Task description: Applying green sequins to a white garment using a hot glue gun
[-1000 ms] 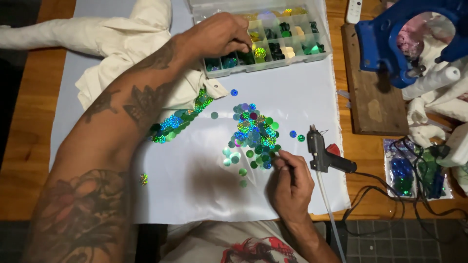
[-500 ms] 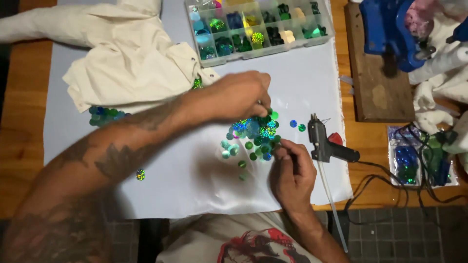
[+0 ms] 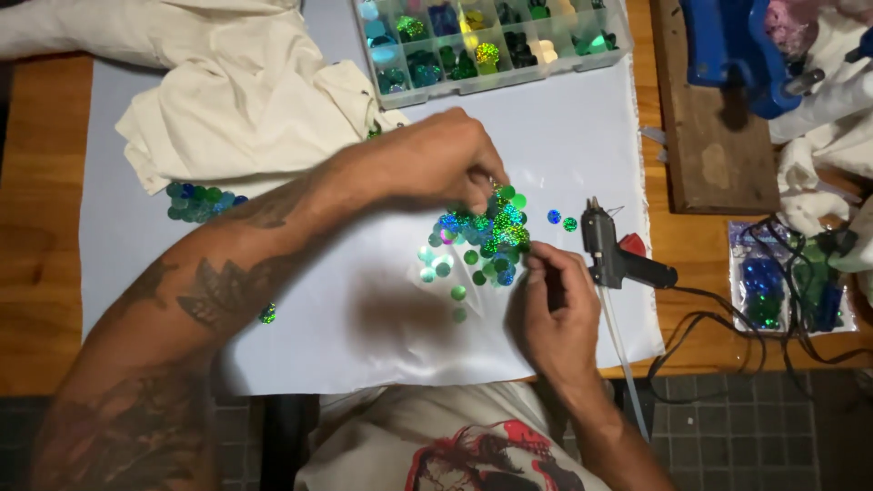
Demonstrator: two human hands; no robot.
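Green and blue sequins (image 3: 486,238) lie heaped in a glittering cluster on the white fabric (image 3: 364,309), and both hands work at that heap. The left hand (image 3: 436,164) reaches in from the upper left with its fingertips pinched together at the top edge of the cluster (whether a sequin sits between them cannot be told). The right hand (image 3: 559,305) rests on the fabric just right of the heap, thumb and forefinger closed at its lower right edge; what they grip, if anything, is too small to see. A few loose sequins lie scattered below and left of the heap.

Just beside the right hand stands a black glue gun (image 3: 618,255), its cord trailing off over the wooden table (image 3: 36,227). Above the left hand sits a clear compartment box (image 3: 491,41) filled with sequins of several colours. A cream cloth (image 3: 236,100) lies bunched at the upper left, with a second small patch of sequins (image 3: 200,202) at its lower edge. At the far right lie plastic sequin packets (image 3: 787,286), and a wooden board (image 3: 714,127) with a blue tool (image 3: 737,45) on it.
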